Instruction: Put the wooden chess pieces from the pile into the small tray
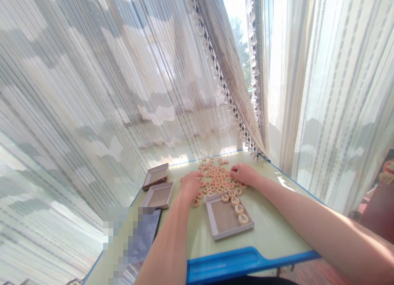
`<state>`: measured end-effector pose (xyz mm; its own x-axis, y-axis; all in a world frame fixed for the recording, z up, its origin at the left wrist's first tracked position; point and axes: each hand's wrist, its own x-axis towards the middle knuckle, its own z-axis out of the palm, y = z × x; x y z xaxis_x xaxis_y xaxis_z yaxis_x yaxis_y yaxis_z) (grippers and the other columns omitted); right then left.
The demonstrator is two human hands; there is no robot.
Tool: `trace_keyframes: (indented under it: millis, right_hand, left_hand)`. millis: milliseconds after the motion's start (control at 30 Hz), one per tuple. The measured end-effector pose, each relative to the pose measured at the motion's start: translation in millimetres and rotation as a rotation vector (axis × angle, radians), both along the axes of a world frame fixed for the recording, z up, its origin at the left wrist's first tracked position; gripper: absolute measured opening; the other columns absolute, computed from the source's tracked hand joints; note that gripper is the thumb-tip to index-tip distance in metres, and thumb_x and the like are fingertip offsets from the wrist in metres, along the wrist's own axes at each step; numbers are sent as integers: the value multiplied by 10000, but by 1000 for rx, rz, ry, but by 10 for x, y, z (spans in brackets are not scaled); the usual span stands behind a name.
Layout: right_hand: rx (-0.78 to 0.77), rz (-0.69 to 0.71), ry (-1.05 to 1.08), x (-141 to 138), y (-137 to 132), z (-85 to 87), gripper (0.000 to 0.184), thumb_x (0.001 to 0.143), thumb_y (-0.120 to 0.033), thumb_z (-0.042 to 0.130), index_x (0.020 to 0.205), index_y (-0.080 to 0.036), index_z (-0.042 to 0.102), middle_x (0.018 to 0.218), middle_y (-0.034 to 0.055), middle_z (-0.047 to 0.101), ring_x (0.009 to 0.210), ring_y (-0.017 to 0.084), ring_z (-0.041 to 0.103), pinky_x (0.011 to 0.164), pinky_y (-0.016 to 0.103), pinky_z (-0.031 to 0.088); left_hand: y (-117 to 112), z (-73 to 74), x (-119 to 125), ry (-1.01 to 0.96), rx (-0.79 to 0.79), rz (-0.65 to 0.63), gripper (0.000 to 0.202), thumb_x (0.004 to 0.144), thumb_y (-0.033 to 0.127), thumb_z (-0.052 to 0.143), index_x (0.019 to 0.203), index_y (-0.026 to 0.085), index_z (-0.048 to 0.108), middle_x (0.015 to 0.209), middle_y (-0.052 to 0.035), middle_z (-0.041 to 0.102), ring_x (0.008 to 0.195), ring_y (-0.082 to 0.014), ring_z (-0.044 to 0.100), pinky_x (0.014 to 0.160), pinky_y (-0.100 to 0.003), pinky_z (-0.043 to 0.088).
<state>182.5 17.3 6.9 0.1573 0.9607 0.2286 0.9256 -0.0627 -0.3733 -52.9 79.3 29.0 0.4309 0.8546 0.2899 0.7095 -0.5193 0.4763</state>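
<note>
Many round wooden Chinese chess pieces [219,179], marked in red or black, lie spread over the pale green table. At the left edge of the spread, my left hand [190,185] rests low with its fingers reaching over the pieces, open. My right hand [244,174] is at the right edge, fingers curved and apart, its tips touching or close to the pieces there. Nearest me, a shallow grey box tray [215,225] holds several pieces with black marks, such as one chess piece [243,219] in its near right corner. Parts of my left fingers are hard to make out.
Another shallow tray [158,194] lies to the left, with a stacked box [156,175] behind it. A tablet-like dark-edged screen [143,231], partly pixelated, lies beside my left forearm. The table has a blue rim [224,263]. Sheer curtains [172,92] hang close behind.
</note>
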Motion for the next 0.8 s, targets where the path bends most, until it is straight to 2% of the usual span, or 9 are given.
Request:
trace_keyframes:
  millis: [100, 200, 300, 433, 500, 567, 667, 733, 800]
  right_hand:
    - [4, -36, 0, 7, 16, -13, 305, 835, -295, 419, 935, -177, 682, 958, 78, 681, 884, 189, 592, 768, 271, 411]
    - [54, -3, 4, -17, 14, -23, 314, 838, -323, 427, 943, -180, 686, 990, 83, 665, 914, 188, 582, 827, 281, 405]
    - [147, 118, -9, -86, -20, -16, 358, 852, -384, 420, 1002, -188, 679, 1072, 88, 635, 1012, 204, 543, 917, 308, 373]
    - [179, 301, -46, -174, -67, 13, 456, 907, -421, 291, 1152, -203, 608, 1240, 84, 558, 1185, 217, 433, 1019, 355, 291]
    - [126, 304, -46, -189, -73, 12, 518, 930, -423, 178, 1264, -212, 512, 1361, 75, 444, 1276, 228, 329, 1054, 394, 235]
    - [43, 234, -61, -189, -70, -5, 538, 933, -422, 110, 1367, -234, 367, 1457, 62, 287, 1338, 257, 203, 1063, 451, 186]
    - [-54, 119, -130, -188, -68, -17, 522, 927, -434, 138, 1414, -279, 239, 1489, 66, 191, 1351, 297, 138, 1039, 502, 178]
    - [-70, 79, -141, -192, -77, 18, 525, 920, -457, 156, 1363, -268, 365, 1413, 105, 363, 1292, 300, 297, 997, 467, 261]
    - [-77, 4, -90, -191, -92, 83, 590, 913, -483, 129, 1166, -209, 587, 1155, 132, 606, 1090, 271, 519, 887, 384, 375]
  left_hand:
    - [42, 10, -35, -70, -57, 100, 288, 670, 98, 488, 861, 174, 690, 947, -92, 658, 851, -230, 596, 755, -336, 469]
    - [72, 48, -75, -351, -300, 200, 223, 663, 175, 556, 849, 139, 674, 805, -75, 658, 760, -200, 603, 630, -286, 482]
    - [89, 108, -117, -638, -462, 241, 290, 676, 226, 580, 942, 124, 632, 909, -81, 653, 812, -165, 610, 618, -228, 484]
    - [115, 138, -132, -758, -505, 267, 334, 702, 306, 595, 986, 130, 608, 1072, -107, 630, 920, -169, 612, 688, -218, 490]
    - [129, 125, -113, -730, -482, 272, 352, 756, 393, 538, 973, 128, 617, 1102, -123, 625, 967, -184, 602, 739, -241, 488]
    - [138, 104, -85, -628, -420, 269, 445, 830, 479, 389, 961, 131, 633, 1127, -134, 618, 1018, -196, 582, 804, -274, 470]
    - [132, 72, -43, -405, -324, 264, 614, 861, 556, 202, 949, 150, 654, 1128, -132, 622, 1067, -234, 554, 870, -332, 432]
    - [124, 43, -25, -286, -281, 265, 660, 848, 594, 173, 968, 155, 652, 1093, -132, 638, 1073, -263, 548, 870, -354, 425]
    - [127, 0, -15, -215, -242, 213, 680, 842, 610, 169, 1033, 146, 628, 1058, -139, 650, 1064, -280, 551, 841, -362, 435]
